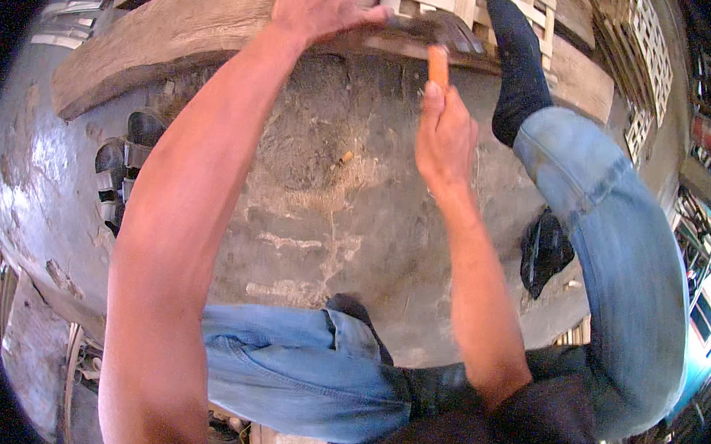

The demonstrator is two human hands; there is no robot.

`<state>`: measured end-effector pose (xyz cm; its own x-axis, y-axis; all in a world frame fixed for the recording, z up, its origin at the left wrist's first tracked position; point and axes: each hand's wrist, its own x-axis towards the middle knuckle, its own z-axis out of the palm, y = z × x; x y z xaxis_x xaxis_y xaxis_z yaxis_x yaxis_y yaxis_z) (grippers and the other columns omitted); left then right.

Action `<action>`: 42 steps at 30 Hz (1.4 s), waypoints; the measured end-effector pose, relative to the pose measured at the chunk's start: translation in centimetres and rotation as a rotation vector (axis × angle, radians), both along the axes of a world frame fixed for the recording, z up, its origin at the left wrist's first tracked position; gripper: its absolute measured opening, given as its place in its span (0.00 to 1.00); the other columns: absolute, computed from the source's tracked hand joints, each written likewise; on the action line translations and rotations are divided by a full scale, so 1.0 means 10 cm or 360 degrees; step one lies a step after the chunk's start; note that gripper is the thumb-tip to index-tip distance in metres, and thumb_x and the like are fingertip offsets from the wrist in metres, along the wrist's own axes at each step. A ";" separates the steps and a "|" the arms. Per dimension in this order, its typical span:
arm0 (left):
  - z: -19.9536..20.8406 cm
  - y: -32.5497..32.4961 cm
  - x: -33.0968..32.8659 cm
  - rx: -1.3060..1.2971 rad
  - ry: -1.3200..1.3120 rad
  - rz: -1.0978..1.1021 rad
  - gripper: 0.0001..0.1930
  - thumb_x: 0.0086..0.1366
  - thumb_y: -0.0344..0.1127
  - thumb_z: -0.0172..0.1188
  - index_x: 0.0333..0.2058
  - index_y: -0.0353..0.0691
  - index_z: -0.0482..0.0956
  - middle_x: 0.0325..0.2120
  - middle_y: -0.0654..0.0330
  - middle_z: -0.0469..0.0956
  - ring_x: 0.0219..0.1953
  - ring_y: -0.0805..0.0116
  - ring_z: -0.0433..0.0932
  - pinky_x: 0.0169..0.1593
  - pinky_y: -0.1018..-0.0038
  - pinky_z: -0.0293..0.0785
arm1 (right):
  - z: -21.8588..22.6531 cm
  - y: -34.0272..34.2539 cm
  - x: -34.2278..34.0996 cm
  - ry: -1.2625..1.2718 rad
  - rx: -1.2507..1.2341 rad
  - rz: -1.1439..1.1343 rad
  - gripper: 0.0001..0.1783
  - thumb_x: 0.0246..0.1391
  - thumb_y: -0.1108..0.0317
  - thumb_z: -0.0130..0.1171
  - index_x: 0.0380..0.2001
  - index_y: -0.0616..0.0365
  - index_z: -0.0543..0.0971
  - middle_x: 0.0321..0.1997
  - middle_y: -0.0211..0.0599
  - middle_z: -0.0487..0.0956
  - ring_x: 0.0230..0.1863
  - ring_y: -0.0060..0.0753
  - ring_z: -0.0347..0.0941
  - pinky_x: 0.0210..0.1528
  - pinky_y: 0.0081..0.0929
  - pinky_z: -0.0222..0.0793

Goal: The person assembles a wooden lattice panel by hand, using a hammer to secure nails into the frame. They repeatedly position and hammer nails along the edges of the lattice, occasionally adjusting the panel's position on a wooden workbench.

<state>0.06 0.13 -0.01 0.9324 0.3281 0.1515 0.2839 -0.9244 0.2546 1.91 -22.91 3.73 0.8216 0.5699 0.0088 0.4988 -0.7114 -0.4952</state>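
Observation:
A panel woven from flat pale strips (467, 2) lies on thick wooden planks (171, 32) at the top of the view. Over its left part is my left hand (317, 5), thumb stretched out to the right, its other fingers partly cut off by the picture's edge. My right hand (448, 138) is closed round the orange handle of a hammer (438, 67). The hammer's dark head, smeared by motion, is at the near edge of the panel; I cannot tell whether it touches. My black-socked foot (515, 60) rests on the panel's right side.
Sandals (125, 160) lie on the worn concrete floor (306, 218) at the left, and a black shoe-like thing (545, 252) sits by my right leg. More woven panels (652, 53) lean at the far right. Pale strips (74, 4) are bundled at the far left.

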 end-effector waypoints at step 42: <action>-0.24 0.03 0.03 -0.0104 -0.0509 0.0082 0.49 0.54 0.67 0.60 0.71 0.60 0.52 0.68 0.56 0.55 0.67 0.49 0.58 0.66 0.49 0.55 | 1.61 0.44 1.14 -0.0409 0.0199 -0.0104 0.24 0.70 0.55 0.35 0.55 0.56 0.75 0.36 0.57 0.80 0.40 0.64 0.75 0.44 0.54 0.69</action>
